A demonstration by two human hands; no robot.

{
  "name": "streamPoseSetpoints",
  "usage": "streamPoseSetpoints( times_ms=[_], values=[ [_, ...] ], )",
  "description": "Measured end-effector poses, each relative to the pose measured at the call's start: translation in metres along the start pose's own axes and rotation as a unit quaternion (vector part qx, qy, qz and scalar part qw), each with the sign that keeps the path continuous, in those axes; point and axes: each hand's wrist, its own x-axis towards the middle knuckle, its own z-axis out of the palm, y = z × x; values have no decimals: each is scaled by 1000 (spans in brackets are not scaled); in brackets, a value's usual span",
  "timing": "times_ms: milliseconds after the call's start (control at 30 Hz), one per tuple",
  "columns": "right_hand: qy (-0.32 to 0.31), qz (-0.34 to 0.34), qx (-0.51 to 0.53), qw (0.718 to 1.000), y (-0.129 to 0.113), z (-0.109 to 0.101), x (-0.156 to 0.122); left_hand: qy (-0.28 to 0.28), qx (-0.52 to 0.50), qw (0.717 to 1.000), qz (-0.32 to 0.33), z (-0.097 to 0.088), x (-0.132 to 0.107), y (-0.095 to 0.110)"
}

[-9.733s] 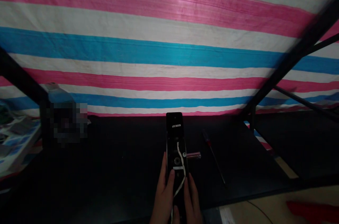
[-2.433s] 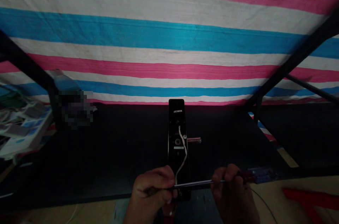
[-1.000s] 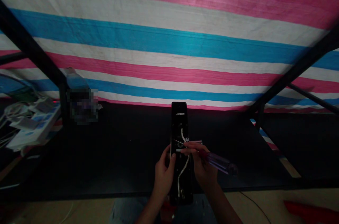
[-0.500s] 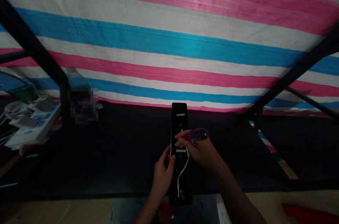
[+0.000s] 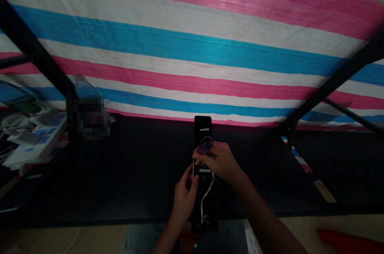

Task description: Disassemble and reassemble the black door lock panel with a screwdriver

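Observation:
A long, narrow black panel (image 5: 205, 198) with white labels and small holes lies lengthwise in front of me, its near end over the table's front edge. A white cord (image 5: 207, 194) runs along its lower half. My left hand (image 5: 183, 196) grips the panel's left side, thumb on top and fingers at the edge. Above the panel's middle, my right hand (image 5: 220, 160) is closed round a screwdriver with a see-through purple handle (image 5: 205, 145). The handle stands nearly upright, its butt towards me. The screwdriver's tip is hidden under the handle and fingers.
Black table top (image 5: 144, 182) spreads to both sides. At the left lie a white box (image 5: 33, 150) and tangled white cables (image 5: 18, 126), near a plastic bottle (image 5: 87, 88), blurred in its lower part. Dark metal posts (image 5: 45, 58) and a striped sheet (image 5: 192, 62) stand behind.
My right hand has shifted a little left and swung the screwdriver from leaning right to nearly upright. My left hand and the panel have stayed put.

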Motion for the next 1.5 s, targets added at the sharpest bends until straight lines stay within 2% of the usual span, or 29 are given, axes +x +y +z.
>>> streamPoseSetpoints(
  times_ms=[100,167,300,433,567,767,867,967,1067,1200,1367,1500],
  values=[
    [-4,-3,7,1000,-2,1,5,-5,-6,1000,-4,0,0,2],
    [15,1,-3,1000,1,4,4,-6,-11,1000,-12,0,-1,2],
    [45,59,15,997,8,10,0,-12,-29,999,-15,0,-1,3],
    [6,76,78,994,6,5,-3,-15,-28,999,-15,-1,-2,5],
    [-29,75,85,993,2,0,-8,-14,-13,1000,-10,-1,-2,7],
    [17,149,109,983,7,6,-12,-7,2,1000,-15,-2,0,3],
    [-26,130,149,980,1,4,-13,-4,-2,1000,-21,-1,0,0],
    [-51,106,127,985,-6,0,-15,0,-7,1000,-18,-1,-1,1],
    [-18,121,93,988,-8,3,-16,-12,-21,1000,-12,-1,-3,4],
    [26,163,144,976,-6,9,-18,-8,-32,999,-5,-2,-4,5],
    [-7,89,138,986,-5,9,-23,1,-29,1000,-7,-1,-4,-1],
    [37,131,127,983,-3,12,-25,7,-20,1000,-2,-1,-3,-2]
  ],
)
